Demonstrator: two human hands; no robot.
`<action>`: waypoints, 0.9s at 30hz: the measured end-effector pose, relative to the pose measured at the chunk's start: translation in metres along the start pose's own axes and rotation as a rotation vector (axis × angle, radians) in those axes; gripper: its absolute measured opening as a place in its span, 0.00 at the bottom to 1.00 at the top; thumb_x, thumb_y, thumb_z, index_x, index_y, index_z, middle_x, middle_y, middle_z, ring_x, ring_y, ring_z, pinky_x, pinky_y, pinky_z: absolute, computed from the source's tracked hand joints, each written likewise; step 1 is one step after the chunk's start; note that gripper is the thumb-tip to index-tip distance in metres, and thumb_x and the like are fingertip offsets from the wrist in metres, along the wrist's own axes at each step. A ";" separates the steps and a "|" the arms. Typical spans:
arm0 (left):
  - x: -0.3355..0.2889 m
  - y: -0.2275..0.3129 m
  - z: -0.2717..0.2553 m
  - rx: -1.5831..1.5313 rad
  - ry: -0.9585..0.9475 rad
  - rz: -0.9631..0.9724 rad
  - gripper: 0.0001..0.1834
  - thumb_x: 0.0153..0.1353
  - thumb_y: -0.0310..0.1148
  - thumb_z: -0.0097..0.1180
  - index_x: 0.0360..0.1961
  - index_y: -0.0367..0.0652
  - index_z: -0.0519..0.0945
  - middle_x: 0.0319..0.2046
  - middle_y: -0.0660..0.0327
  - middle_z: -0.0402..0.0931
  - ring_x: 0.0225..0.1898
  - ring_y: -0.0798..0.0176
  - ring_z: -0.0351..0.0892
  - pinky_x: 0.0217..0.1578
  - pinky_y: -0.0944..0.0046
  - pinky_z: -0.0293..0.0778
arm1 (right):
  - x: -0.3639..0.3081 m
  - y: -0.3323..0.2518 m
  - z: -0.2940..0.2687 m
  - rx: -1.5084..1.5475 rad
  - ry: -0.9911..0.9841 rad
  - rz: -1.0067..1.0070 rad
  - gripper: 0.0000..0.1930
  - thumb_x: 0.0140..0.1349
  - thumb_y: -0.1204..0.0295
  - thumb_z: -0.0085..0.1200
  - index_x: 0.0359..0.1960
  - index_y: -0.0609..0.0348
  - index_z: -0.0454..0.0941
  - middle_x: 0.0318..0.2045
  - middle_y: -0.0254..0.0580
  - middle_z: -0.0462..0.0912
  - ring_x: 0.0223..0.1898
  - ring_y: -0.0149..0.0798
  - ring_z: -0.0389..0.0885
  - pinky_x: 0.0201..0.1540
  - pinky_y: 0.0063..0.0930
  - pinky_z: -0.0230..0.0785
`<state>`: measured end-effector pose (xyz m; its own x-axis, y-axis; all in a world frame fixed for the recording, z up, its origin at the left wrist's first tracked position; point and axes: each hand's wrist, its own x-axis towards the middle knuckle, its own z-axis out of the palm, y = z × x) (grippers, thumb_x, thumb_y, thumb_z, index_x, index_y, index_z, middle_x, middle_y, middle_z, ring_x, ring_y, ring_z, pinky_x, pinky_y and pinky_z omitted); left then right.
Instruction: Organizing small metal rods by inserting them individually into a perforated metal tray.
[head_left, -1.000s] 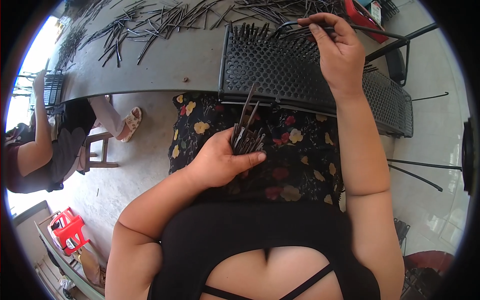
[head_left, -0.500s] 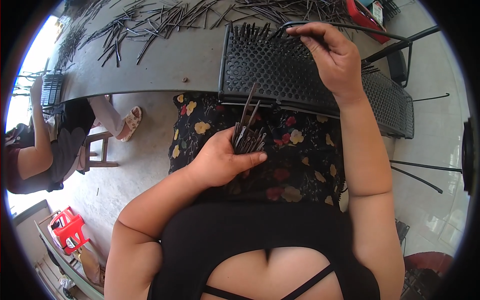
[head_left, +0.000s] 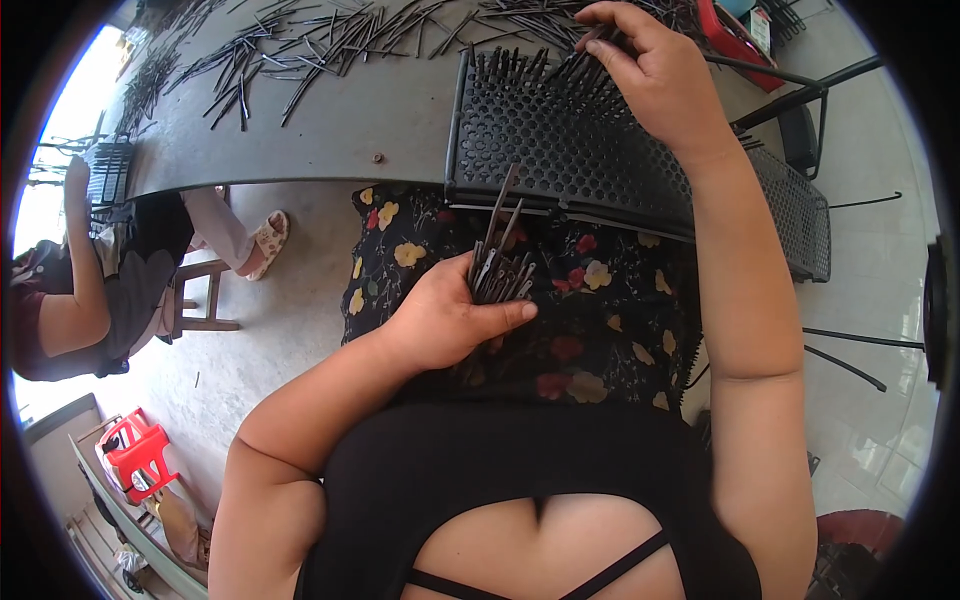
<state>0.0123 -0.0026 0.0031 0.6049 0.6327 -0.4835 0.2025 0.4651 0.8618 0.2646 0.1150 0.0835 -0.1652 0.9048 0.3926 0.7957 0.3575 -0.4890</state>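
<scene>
My left hand (head_left: pixel 440 315) is closed around a bundle of thin dark metal strips (head_left: pixel 500 275) above my lap, and two longer ones stick up from it. In front of me a black perforated rack (head_left: pixel 530 150) lies tilted against the table edge. Several dark strips (head_left: pixel 500 66) stand in its holes along the far left rows. Over the rack's far edge, my right hand (head_left: pixel 660 85) is closed, thumb and fingers pinched together near the standing strips. What the pinch holds, if anything, is too small to make out.
Loose strips (head_left: pixel 340 40) lie scattered across the grey table (head_left: pixel 320 145). A red box (head_left: pixel 735 50) sits at the back right, beside black metal bars (head_left: pixel 820 80). At left another person (head_left: pixel 75 300) works at a similar rack. A red stool (head_left: pixel 140 455) stands lower left.
My right hand has moved up and farther away, toward the far edge of the rack. My left hand keeps its bundle almost in place. The view has shifted slightly.
</scene>
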 end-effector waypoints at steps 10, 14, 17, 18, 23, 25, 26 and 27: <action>0.001 0.004 0.000 -0.018 -0.017 -0.018 0.13 0.60 0.30 0.66 0.39 0.39 0.74 0.23 0.66 0.76 0.22 0.72 0.76 0.25 0.69 0.73 | 0.002 -0.004 -0.001 -0.055 -0.015 -0.093 0.12 0.60 0.73 0.56 0.45 0.62 0.77 0.38 0.54 0.83 0.40 0.54 0.83 0.42 0.38 0.74; 0.000 0.005 0.001 0.013 -0.011 -0.034 0.13 0.61 0.28 0.65 0.43 0.39 0.75 0.25 0.66 0.75 0.22 0.71 0.75 0.25 0.69 0.72 | 0.002 -0.004 -0.001 -0.065 -0.028 -0.109 0.11 0.60 0.74 0.56 0.43 0.63 0.77 0.37 0.55 0.82 0.39 0.54 0.83 0.41 0.38 0.74; 0.001 0.004 0.001 -0.011 -0.013 -0.017 0.13 0.61 0.28 0.65 0.43 0.39 0.76 0.24 0.67 0.75 0.22 0.72 0.75 0.25 0.69 0.72 | 0.000 -0.008 -0.002 -0.039 -0.025 -0.093 0.10 0.60 0.74 0.56 0.43 0.63 0.77 0.36 0.55 0.82 0.39 0.55 0.83 0.40 0.38 0.74; 0.001 0.005 0.001 -0.011 -0.012 -0.017 0.13 0.61 0.28 0.65 0.43 0.39 0.76 0.24 0.67 0.75 0.22 0.72 0.75 0.25 0.69 0.72 | 0.000 -0.008 -0.003 -0.040 -0.027 -0.084 0.10 0.60 0.74 0.56 0.43 0.63 0.77 0.36 0.55 0.82 0.39 0.55 0.83 0.40 0.38 0.74; 0.000 0.006 0.001 0.020 -0.005 -0.041 0.12 0.60 0.29 0.65 0.42 0.39 0.76 0.24 0.67 0.75 0.22 0.72 0.75 0.25 0.69 0.72 | 0.000 -0.004 -0.002 -0.042 -0.037 -0.190 0.10 0.60 0.75 0.56 0.43 0.64 0.77 0.37 0.55 0.82 0.38 0.56 0.82 0.39 0.38 0.74; 0.000 0.006 0.002 0.017 -0.006 -0.037 0.12 0.60 0.29 0.65 0.42 0.39 0.76 0.24 0.67 0.75 0.22 0.72 0.75 0.25 0.69 0.72 | 0.000 -0.004 -0.003 -0.046 -0.047 -0.205 0.11 0.60 0.75 0.56 0.43 0.64 0.77 0.38 0.55 0.82 0.38 0.56 0.82 0.39 0.38 0.74; 0.000 0.006 0.002 0.013 -0.005 -0.034 0.12 0.60 0.29 0.65 0.42 0.39 0.76 0.24 0.67 0.75 0.22 0.72 0.75 0.25 0.69 0.72 | 0.000 -0.004 -0.004 -0.052 -0.034 -0.221 0.10 0.60 0.75 0.55 0.43 0.64 0.77 0.38 0.54 0.82 0.39 0.55 0.83 0.39 0.38 0.74; 0.000 0.005 0.001 0.013 -0.005 -0.034 0.12 0.60 0.29 0.65 0.42 0.39 0.76 0.24 0.67 0.75 0.22 0.72 0.75 0.25 0.69 0.72 | -0.001 -0.004 -0.004 -0.059 -0.021 -0.238 0.10 0.60 0.76 0.55 0.43 0.64 0.77 0.38 0.54 0.83 0.39 0.54 0.83 0.39 0.37 0.75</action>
<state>0.0144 -0.0006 0.0078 0.6013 0.6137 -0.5117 0.2327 0.4782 0.8469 0.2642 0.1121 0.0884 -0.3638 0.8014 0.4747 0.7655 0.5476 -0.3378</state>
